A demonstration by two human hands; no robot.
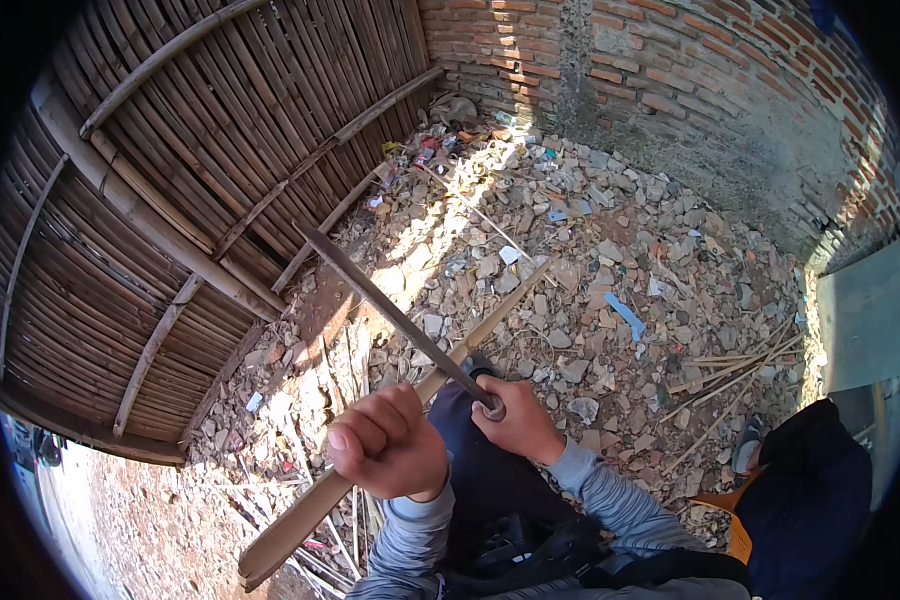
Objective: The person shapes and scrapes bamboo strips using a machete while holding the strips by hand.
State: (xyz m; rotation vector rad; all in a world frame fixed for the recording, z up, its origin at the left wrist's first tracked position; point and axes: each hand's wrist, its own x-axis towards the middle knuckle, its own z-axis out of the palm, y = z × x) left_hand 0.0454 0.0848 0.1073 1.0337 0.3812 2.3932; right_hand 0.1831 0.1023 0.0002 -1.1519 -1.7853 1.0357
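Note:
My left hand (388,442) is closed in a fist around a pale bamboo strip (290,530). The strip runs slantwise from the lower left, under the fist, to a narrow far end over the rubble. In my right hand (520,420) is the near end of a long, narrow, dark tool that looks like a machete (390,312). It points up and left, crossing over the strip just beyond my hands. Whether its edge touches the strip, I cannot tell. My dark-trousered leg (480,435) is beneath the crossing.
Broken brick and stone rubble (570,340) covers the ground. A bamboo-slat wall (230,130) leans in at left; a brick wall (670,90) stands behind. Thin bamboo pieces (735,375) lie at right, near a dark-clothed leg (810,490) and an orange object (732,525).

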